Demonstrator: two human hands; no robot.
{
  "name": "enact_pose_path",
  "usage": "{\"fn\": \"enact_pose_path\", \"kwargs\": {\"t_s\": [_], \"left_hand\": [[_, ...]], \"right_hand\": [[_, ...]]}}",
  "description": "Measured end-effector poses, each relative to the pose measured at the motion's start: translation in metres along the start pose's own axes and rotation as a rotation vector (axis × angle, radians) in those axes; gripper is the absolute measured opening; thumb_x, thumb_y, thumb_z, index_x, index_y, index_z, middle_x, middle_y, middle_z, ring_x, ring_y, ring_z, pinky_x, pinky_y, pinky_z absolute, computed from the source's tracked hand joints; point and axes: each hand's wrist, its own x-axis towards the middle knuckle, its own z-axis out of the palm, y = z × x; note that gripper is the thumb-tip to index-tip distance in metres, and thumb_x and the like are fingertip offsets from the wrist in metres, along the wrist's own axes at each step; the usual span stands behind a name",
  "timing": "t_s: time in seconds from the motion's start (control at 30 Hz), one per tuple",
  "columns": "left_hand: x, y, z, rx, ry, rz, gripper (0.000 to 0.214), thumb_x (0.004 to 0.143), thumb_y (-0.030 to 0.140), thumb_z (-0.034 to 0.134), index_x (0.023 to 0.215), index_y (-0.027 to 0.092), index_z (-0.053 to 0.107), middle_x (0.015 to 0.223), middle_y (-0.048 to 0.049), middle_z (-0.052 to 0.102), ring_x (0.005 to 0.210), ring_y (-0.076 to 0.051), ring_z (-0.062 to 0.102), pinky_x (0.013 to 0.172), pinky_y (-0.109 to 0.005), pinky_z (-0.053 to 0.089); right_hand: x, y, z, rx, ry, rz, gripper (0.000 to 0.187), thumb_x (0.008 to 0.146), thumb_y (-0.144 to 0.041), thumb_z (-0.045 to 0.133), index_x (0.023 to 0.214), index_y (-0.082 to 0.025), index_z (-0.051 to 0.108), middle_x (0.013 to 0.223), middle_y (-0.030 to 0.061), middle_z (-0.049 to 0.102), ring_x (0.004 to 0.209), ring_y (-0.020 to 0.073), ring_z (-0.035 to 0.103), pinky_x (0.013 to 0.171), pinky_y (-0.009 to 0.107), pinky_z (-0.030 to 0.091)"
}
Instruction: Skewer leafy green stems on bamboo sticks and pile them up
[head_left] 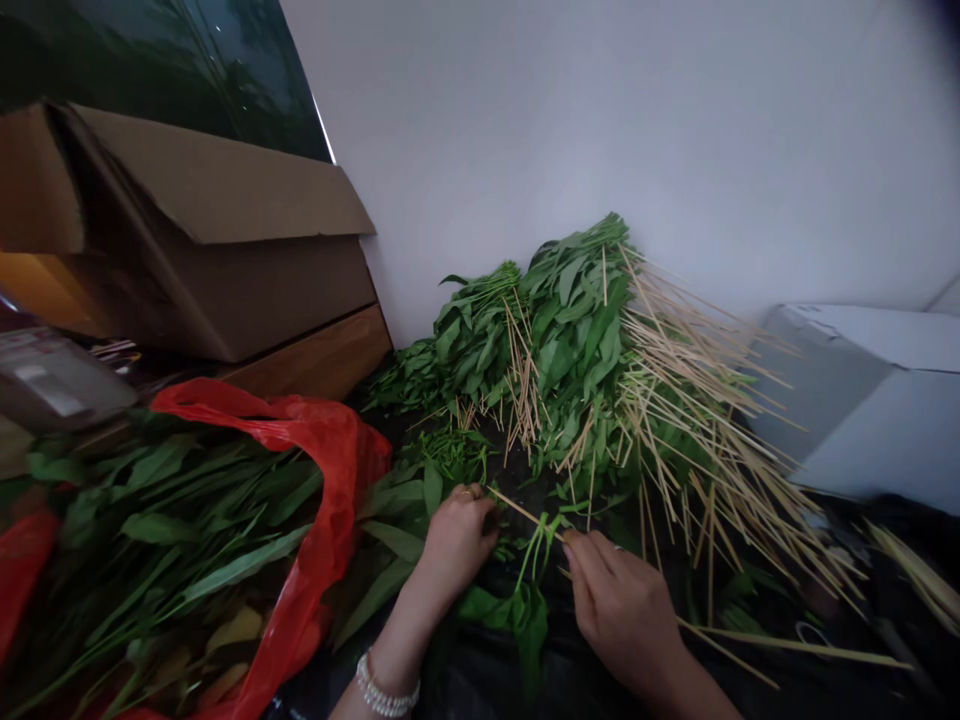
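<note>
A thin bamboo stick slants between my two hands, with green leafy stems hung over it near its right end. Their leaves droop below. My right hand pinches the stick just beside those stems. At the stick's left tip, my left hand has its fingers curled in; what they hold, if anything, is hidden. Behind the hands lie short cut stems. Leafy bundles on sticks are piled against the wall, their bare sticks fanning out to the right.
At the left, a red plastic bag holds loose long-leaved greens. An open cardboard box stands behind it. A white box is at the right. Black plastic sheeting covers the work surface, with loose sticks on it.
</note>
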Motion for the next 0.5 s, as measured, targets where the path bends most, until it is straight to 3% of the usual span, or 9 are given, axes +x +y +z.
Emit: {"fn": "enact_pose_path", "kwargs": {"t_s": [0.1,0.17,0.27,0.33,0.4,0.5], "left_hand": [[0.001,0.004,-0.003,-0.164,0.077,0.047,0.014,0.072,0.01,0.061,0.079,0.021,0.065,0.088,-0.0047,0.062,0.089,-0.021,0.056,0.079,-0.03,0.044],[0.003,0.007,-0.008,-0.366,0.191,0.074,0.009,0.075,0.013,0.06,0.081,0.02,0.064,0.089,-0.0046,0.062,0.09,-0.02,0.057,0.083,-0.031,0.044],[0.004,0.009,-0.015,-0.713,0.405,0.024,0.005,0.078,0.02,0.062,0.083,0.019,0.062,0.095,-0.0062,0.065,0.095,-0.02,0.058,0.088,-0.031,0.042],[0.005,0.008,-0.018,-0.952,0.483,-0.043,0.009,0.076,0.023,0.066,0.082,0.018,0.061,0.106,-0.0076,0.064,0.102,-0.021,0.058,0.089,-0.031,0.042],[0.005,0.007,-0.02,-1.187,0.48,-0.104,0.014,0.074,0.023,0.07,0.082,0.019,0.059,0.111,-0.0066,0.064,0.103,-0.02,0.058,0.089,-0.029,0.042],[0.005,0.006,-0.019,-1.449,0.415,-0.196,0.02,0.071,0.025,0.073,0.084,0.021,0.059,0.095,-0.0015,0.068,0.086,-0.014,0.062,0.078,-0.023,0.044]], "right_hand": [[0.001,-0.001,-0.001,0.003,0.004,0.0,0.024,0.093,-0.015,0.036,0.093,-0.016,0.06,0.071,0.0017,0.057,0.061,0.0123,0.053,0.061,0.026,0.035],[0.001,-0.001,-0.001,0.002,0.014,0.002,0.024,0.093,-0.016,0.036,0.094,-0.016,0.06,0.071,0.002,0.057,0.062,0.012,0.054,0.062,0.025,0.036],[0.001,-0.001,-0.002,0.019,0.026,0.015,0.024,0.094,-0.016,0.037,0.095,-0.015,0.06,0.072,0.0025,0.058,0.065,0.0121,0.056,0.064,0.024,0.038],[0.002,-0.001,-0.002,0.03,0.039,0.024,0.023,0.094,-0.016,0.037,0.094,-0.015,0.06,0.073,0.0026,0.058,0.065,0.012,0.057,0.064,0.024,0.038],[0.002,-0.001,-0.002,0.032,0.047,0.031,0.023,0.093,-0.016,0.037,0.092,-0.015,0.06,0.072,0.0025,0.058,0.064,0.012,0.057,0.063,0.024,0.038],[0.002,-0.001,-0.002,0.02,0.046,0.034,0.023,0.094,-0.016,0.037,0.092,-0.016,0.06,0.07,0.0018,0.057,0.061,0.012,0.055,0.062,0.025,0.037]]}}
